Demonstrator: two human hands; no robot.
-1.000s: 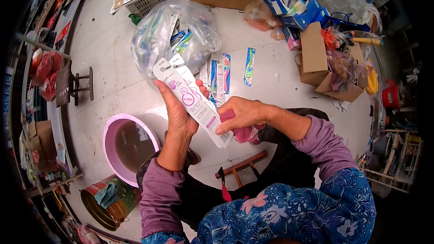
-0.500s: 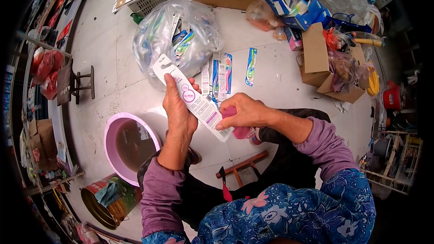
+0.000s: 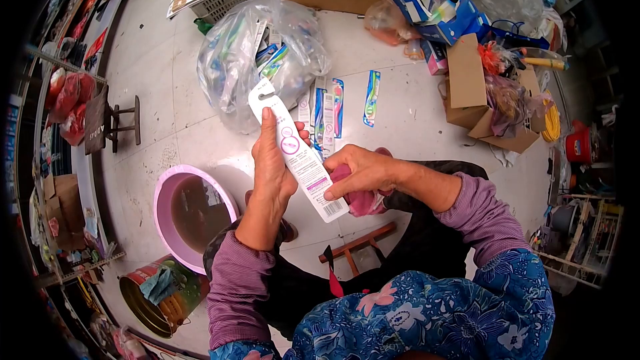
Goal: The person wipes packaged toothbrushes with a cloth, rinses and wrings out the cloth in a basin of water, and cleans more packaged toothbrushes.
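My left hand [image 3: 273, 163] is wrapped round a white toothbrush package [image 3: 300, 157], its thumb on the printed back and its fingertips showing at the far edge. The slotted end points up and left. My right hand [image 3: 360, 172] pinches a pink cloth [image 3: 365, 202], with its thumb on the package's lower end near the barcode. Just beyond the hands, several toothbrush packs [image 3: 338, 103] lie on the floor, and one more pack [image 3: 371, 98] lies apart to their right. A clear plastic bag [image 3: 227, 60] full of packs stands behind them.
A pink basin [image 3: 160, 210] of murky water and a tin drum [image 3: 190, 293] with a blue rag are at the left. Beyond them stands a small stool [image 3: 125, 122]. An open cardboard box [image 3: 465, 77] is at the right. A low wooden stool [image 3: 357, 248] sits between the legs.
Two packages showed in my left hand a second ago; one shows now. Since the middle frame, the package and my left hand have shifted slightly right, and the package's lower end sits lower.
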